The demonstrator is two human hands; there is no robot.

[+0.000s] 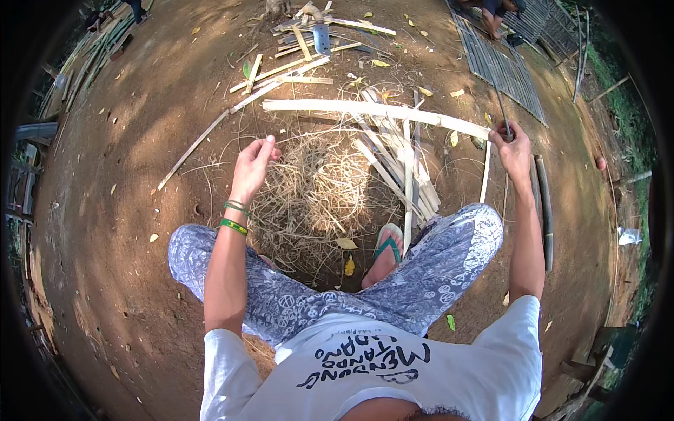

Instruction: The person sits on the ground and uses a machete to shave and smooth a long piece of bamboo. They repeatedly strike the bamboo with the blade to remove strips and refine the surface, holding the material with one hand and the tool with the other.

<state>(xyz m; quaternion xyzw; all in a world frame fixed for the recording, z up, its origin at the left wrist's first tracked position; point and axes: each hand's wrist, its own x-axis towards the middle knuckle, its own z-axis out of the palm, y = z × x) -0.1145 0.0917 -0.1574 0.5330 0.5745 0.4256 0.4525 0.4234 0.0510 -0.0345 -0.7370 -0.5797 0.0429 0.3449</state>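
Note:
My right hand [514, 151] is closed round a long pale bamboo strip [379, 109] and a thin dark knife [501, 102], whose blade points away from me. The strip spans level in front of me, its free end reaching left. Below that free end, my left hand [254, 167] hangs apart from it, thumb out, fingers loosely bent, nothing visible in them. Between my bent knees lies a heap of curly bamboo shavings [312, 182]. A bundle of split bamboo strips [411, 165] rests on the ground right of the heap, near my sandalled foot [385, 256].
More split bamboo pieces [281, 76] lie farther off, with a broad-bladed chopping knife [321, 38] among them. At the far right, another person [493, 17] crouches by a slatted bamboo panel [502, 67]. Dark bamboo poles [544, 210] lie beside my right arm.

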